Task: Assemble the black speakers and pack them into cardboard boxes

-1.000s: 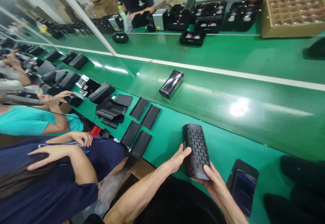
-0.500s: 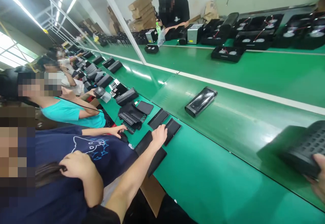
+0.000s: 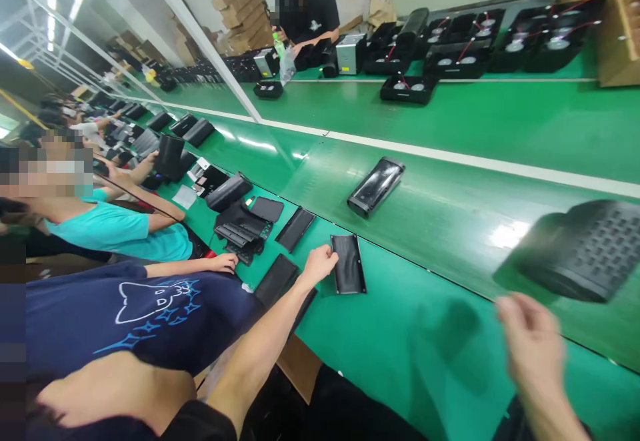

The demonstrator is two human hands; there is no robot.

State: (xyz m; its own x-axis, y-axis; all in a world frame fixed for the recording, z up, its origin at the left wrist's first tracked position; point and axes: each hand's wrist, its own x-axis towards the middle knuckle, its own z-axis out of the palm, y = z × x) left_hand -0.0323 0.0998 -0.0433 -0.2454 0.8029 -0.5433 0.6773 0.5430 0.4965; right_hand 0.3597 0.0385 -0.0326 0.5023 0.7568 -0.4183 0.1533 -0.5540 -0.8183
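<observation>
My left hand pinches the left edge of a black rectangular panel with small holes near its corners; the panel is just over the green bench. My right hand is above the bench at the right, fingers loosely bent and apart, with nothing in it. Beyond it a black speaker housing with a perforated grille lies on the green belt, slightly blurred. Left of my left hand are another black panel and a larger dark panel. My left forearm partly covers one more dark piece.
A glossy black speaker unit lies on the belt. Several black parts are piled at left, beside a co-worker in a navy shirt. Open speaker boxes line the far side, with a cardboard box at right.
My right hand has let go of the grille housing and drawn back toward the bench. My left hand has shifted the panel right and turned it. The view has swung right.
</observation>
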